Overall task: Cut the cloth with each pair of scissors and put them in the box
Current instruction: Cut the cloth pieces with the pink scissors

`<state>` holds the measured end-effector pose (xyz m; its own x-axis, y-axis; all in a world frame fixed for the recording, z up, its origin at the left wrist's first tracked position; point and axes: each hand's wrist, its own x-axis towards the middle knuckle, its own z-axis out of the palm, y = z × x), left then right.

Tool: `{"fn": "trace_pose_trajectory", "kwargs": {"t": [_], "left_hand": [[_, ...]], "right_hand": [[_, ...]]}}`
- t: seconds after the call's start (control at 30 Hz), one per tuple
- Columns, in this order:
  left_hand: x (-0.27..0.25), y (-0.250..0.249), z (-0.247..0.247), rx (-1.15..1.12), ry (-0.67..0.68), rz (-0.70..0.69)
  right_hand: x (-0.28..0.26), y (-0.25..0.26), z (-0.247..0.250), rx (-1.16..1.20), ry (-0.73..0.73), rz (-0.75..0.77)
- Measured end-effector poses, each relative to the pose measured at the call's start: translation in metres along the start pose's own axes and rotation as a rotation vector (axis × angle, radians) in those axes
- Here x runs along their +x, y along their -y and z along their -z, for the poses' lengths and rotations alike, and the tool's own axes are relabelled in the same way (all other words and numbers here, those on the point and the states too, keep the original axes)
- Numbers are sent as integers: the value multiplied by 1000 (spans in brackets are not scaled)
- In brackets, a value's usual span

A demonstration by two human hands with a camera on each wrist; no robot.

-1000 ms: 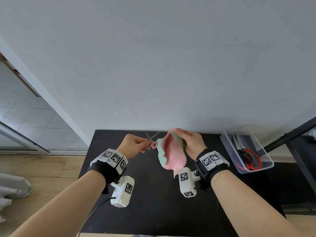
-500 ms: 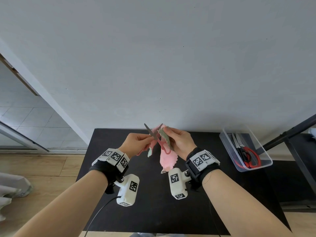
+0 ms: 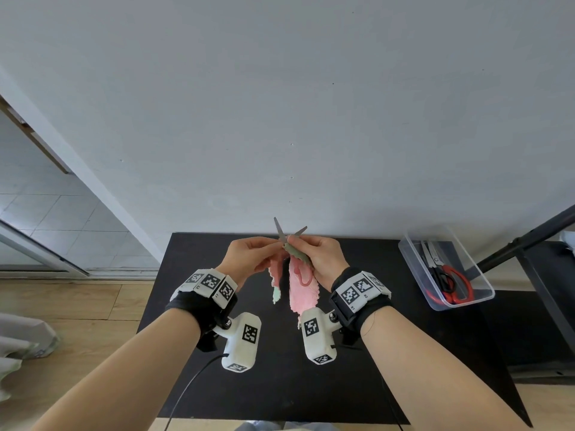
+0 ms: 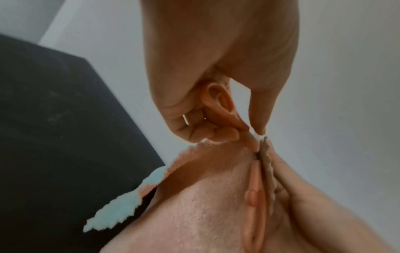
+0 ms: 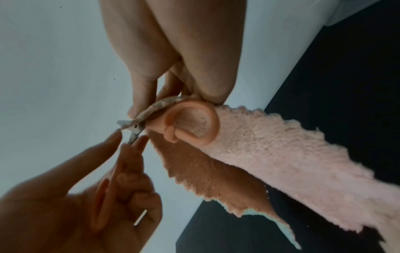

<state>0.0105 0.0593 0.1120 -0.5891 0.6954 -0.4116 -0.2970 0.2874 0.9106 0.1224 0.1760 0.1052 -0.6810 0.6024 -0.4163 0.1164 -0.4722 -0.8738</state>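
Home room, wood floor (image 3: pixel 93 306), sliding door (image 3: pixel 37 244)

A black table (image 3: pixel 280 384) is seen w/ its far edge against a plain grey wall (image 3: pixel 311 104). Light wood flooring (image 3: pixel 77 306) is seen to the left of the table, w/ a grey fabric heap (image 3: pixel 18 343) at the far-left edge. White tiles (image 3: pixel 46 213) are visible beyond a door frame (image 3: pixel 71 169) at left. A black metal stand (image 3: pixel 525 244) is seen at right, its bar slanting up toward the right.
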Motion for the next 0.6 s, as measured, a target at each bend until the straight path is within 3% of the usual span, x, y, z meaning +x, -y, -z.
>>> {"fn": "trace_pose_trajectory", "kwargs": {"t": [0.27, 0.6], "left_hand": [[-3, -2, -2, -456, 64, 82], [-4, -4, -7, -424, 68, 103]], "right_hand": [[-3, 3, -4, 231, -63, -49], [-3, 0, -4, 120, -53, -50]]}}
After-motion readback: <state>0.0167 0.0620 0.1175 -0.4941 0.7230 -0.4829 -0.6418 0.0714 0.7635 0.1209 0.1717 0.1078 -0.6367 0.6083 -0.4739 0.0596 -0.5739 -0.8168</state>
